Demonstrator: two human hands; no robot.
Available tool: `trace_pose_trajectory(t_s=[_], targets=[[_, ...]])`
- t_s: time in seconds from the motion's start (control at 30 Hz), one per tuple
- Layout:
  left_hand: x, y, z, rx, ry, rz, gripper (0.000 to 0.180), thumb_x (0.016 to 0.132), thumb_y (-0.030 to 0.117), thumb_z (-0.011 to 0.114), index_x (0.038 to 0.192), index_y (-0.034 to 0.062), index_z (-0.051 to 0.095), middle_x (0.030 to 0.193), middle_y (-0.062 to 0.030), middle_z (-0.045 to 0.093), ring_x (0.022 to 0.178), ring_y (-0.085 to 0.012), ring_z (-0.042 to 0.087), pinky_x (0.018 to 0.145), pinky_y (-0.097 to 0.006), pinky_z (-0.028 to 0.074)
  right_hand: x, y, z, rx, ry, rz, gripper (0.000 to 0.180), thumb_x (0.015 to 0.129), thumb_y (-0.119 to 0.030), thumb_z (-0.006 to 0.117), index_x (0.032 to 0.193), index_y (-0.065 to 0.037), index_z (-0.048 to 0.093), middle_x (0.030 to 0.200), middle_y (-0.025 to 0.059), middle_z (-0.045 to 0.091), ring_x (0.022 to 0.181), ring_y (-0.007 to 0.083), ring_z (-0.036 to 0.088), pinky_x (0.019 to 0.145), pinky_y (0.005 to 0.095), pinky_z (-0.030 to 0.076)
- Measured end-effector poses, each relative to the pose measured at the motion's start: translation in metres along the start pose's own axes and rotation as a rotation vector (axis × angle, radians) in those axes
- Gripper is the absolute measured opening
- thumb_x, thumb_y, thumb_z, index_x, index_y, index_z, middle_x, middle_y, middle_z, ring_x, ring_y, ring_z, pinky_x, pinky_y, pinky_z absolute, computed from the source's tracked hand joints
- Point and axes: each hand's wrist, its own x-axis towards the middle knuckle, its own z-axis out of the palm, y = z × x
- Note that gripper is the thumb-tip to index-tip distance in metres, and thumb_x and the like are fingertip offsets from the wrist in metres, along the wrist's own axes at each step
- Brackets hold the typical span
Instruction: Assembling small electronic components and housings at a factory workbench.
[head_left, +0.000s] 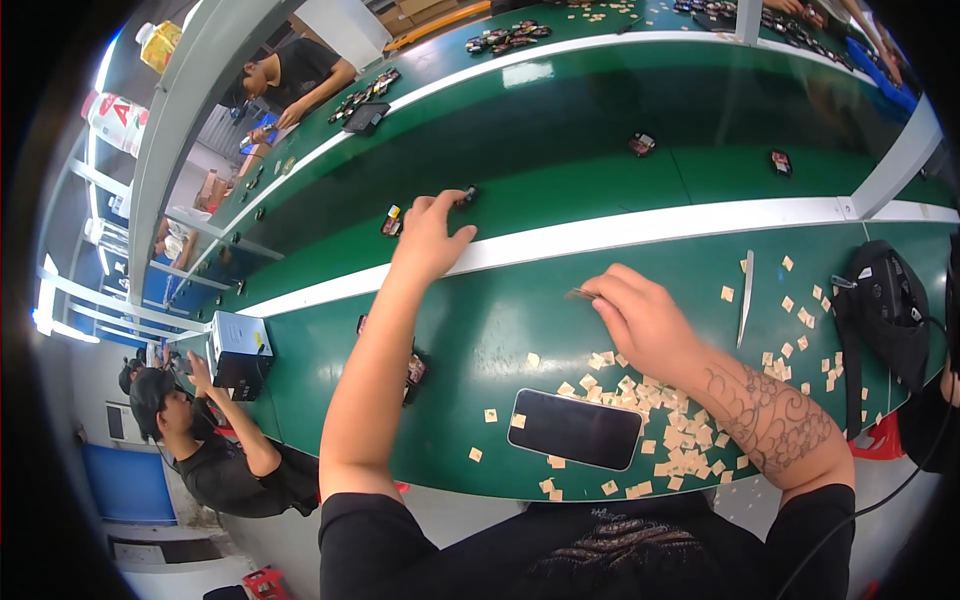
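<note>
The small dark part [467, 195] sits out on the far lane of the green conveyor belt [560, 150], just past the white dividing strip [640, 228], up and to the left of the person. Too small to tell its long axis, honestly. The left hand [432, 235] is stretched way out over the strip with its fingertips right on that part, fingers closing around it, so left is clearly the nearer hand. Another little part [392, 222] lies just beside the left hand's thumb side.

The right hand [640, 325] stays on the near lane, well apart, pinching thin tweezers [580, 294] that point left. Below it are scattered tan paper squares [660, 400], a black phone [576, 429] lying flat, and a slim blade [745, 297] off to the right.
</note>
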Motion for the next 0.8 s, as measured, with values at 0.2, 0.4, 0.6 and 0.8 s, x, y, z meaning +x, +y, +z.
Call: trace_pose_trajectory(t_s=[0.2, 0.4, 0.6, 0.8], targets=[[-0.081, 0.001, -0.062, 0.043, -0.223, -0.060, 0.066, 0.083, 0.014, 0.087, 0.142, 0.0061, 0.058, 0.134, -0.0186, 0.060, 0.128, -0.0381, 0.060, 0.108, -0.047, 0.053, 0.002, 0.001, -0.002, -0.150, -0.113, 0.053, 0.006, 0.104, -0.012, 0.067, 0.109, -0.008, 0.067, 0.094, 0.0110, 0.065, 0.079, 0.0378, 0.068, 0.069, 0.0484, 0.055], [-0.189, 0.011, -0.087, 0.143, -0.191, -0.126, 0.079, 0.078, 0.005, 0.090, 0.148, 0.0075, 0.053, 0.140, -0.0174, 0.053, 0.126, -0.0366, 0.060, 0.108, -0.047, 0.052, 0.004, 0.003, 0.011, -0.146, -0.005, -0.014, 0.005, 0.103, -0.013, 0.068, 0.103, -0.009, 0.065, 0.089, 0.0087, 0.067, 0.074, 0.0367, 0.068, 0.062, 0.0468, 0.054], [-0.216, 0.020, -0.050, -0.018, -0.087, -0.229, 0.069, 0.084, -0.004, 0.082, 0.147, 0.0062, 0.055, 0.124, -0.0162, 0.062, 0.117, -0.0354, 0.064, 0.104, -0.047, 0.053, 0.008, -0.009, 0.015, -0.132, -0.068, 0.056, 0.013, 0.105, -0.017, 0.068, 0.098, -0.007, 0.063, 0.083, 0.0093, 0.067, 0.069, 0.0381, 0.067, 0.059, 0.0473, 0.052], [-0.180, 0.065, -0.029, -0.109, -0.106, 0.056, 0.056, 0.086, -0.010, 0.074, 0.139, 0.0032, 0.062, 0.113, -0.0145, 0.067, 0.110, -0.0363, 0.063, 0.101, -0.044, 0.050, 0.003, -0.002, 0.011, -0.075, 0.020, 0.008, 0.007, 0.104, -0.011, 0.067, 0.105, -0.005, 0.068, 0.095, 0.0134, 0.068, 0.079, 0.0373, 0.070, 0.068, 0.0449, 0.056]])
